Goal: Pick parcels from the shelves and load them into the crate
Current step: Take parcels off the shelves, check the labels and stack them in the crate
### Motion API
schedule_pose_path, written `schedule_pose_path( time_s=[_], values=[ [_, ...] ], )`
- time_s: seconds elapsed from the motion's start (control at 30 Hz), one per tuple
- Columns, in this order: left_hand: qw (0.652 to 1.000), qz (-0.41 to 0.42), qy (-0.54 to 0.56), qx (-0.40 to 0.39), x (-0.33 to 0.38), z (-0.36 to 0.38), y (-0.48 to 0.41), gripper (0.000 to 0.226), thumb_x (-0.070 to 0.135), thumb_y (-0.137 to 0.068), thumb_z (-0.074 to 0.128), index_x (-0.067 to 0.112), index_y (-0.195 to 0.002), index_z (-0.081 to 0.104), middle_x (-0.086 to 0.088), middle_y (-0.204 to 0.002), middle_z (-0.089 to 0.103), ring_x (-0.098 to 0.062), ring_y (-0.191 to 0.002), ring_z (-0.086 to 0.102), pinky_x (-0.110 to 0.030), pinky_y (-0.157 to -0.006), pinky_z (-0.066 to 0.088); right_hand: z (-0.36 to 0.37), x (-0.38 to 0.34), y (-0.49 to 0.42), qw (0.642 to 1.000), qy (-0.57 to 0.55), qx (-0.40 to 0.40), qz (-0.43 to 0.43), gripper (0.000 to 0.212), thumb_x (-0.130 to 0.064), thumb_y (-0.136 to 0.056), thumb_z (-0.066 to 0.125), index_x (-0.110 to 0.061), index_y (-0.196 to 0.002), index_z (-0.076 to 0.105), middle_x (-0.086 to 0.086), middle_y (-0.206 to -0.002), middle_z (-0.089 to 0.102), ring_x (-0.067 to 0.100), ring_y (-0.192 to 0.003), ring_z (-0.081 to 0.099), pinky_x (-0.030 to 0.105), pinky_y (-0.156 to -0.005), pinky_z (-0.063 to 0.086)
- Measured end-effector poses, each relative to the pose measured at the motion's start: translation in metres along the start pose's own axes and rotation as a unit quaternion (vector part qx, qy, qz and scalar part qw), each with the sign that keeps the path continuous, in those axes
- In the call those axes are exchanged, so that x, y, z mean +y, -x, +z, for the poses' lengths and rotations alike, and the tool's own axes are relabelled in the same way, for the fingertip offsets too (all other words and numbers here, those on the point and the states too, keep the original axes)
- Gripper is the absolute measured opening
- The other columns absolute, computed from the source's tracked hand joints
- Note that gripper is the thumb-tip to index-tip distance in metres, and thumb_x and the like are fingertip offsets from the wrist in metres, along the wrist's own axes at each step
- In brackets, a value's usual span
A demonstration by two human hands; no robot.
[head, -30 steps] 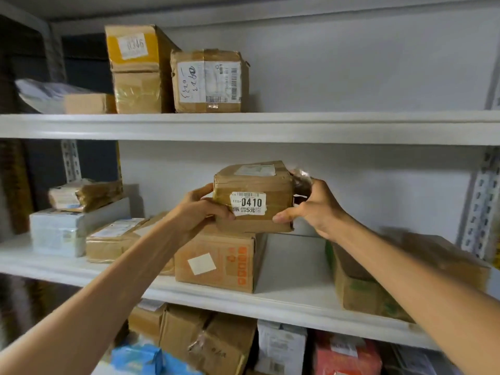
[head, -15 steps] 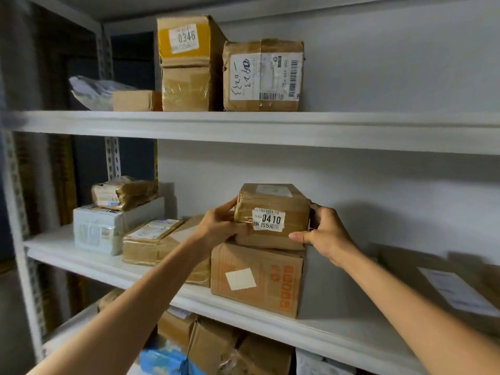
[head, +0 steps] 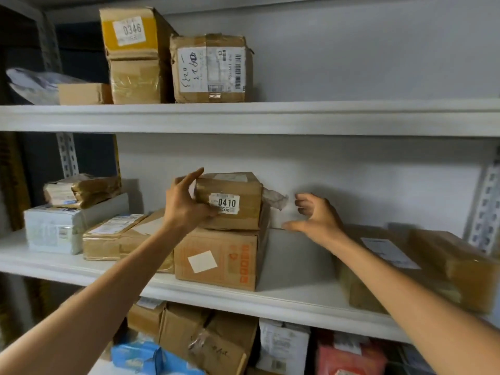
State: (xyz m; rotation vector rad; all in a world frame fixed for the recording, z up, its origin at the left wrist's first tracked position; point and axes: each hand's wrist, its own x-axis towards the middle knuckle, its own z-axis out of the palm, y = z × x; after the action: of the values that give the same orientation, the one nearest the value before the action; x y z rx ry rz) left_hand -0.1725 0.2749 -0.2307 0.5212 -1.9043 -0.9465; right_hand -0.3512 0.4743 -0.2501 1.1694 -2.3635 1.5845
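L hand (head: 186, 205), centre frame: thumb at the front, fingers over the top, clamped on left end of the 0410 parcel (head: 232, 190). R hand (head: 318, 216), just right of centre: off the parcel, fingers loosely curled, holding nothing. Parcel sits atop the orange-print box (head: 221, 259) on the mid shelf (head: 292, 266), w/ a torn tape flap at its right end. Step: the pick, lift not yet done. Next, I reckon: R hand onto right end, raise parcel w/o dragging the lower box, then find the crate, which is not in view.
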Motion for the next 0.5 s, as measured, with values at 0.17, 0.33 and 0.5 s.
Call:
schedule_pose_path(
  time_s=[0.17,0.33,0.5],
  values=[
    [0.947,0.273,-0.142,0.087,0.055,0.085,0.039,0.059,0.031,-0.069,0.070,0.032,-0.126,0.058,0.003,-0.129,0.049,-0.019,-0.118,0.040,-0.025,-0.091,0.036,-0.084,0.052,0.038,0.983,0.153,0.082,0.056,0.061,-0.021,-0.072,0.084,-0.009,-0.126,0.058,0.009,-0.128,0.061,0.023,-0.110,0.060,0.026,-0.088,0.046],
    [0.966,0.138,-0.060,-0.208,0.071,0.193,0.089,0.058,0.035,-0.075,0.080,0.024,-0.128,0.059,-0.003,-0.121,0.058,-0.021,-0.106,0.062,-0.029,-0.087,0.051,-0.148,0.090,0.088,0.942,0.291,0.079,0.145,0.064,-0.032,-0.081,0.074,-0.012,-0.137,0.049,0.008,-0.135,0.056,0.026,-0.121,0.054,0.039,-0.095,0.049],
    [0.929,-0.060,-0.099,-0.351,0.060,0.248,0.120,0.056,0.038,-0.083,0.073,0.016,-0.132,0.054,-0.010,-0.124,0.063,-0.029,-0.108,0.062,-0.033,-0.087,0.051,-0.160,0.108,0.120,0.930,0.319,0.050,0.174,0.043,-0.041,-0.092,0.058,-0.009,-0.120,0.057,0.007,-0.120,0.059,0.022,-0.111,0.056,0.034,-0.087,0.049]
  ],
)
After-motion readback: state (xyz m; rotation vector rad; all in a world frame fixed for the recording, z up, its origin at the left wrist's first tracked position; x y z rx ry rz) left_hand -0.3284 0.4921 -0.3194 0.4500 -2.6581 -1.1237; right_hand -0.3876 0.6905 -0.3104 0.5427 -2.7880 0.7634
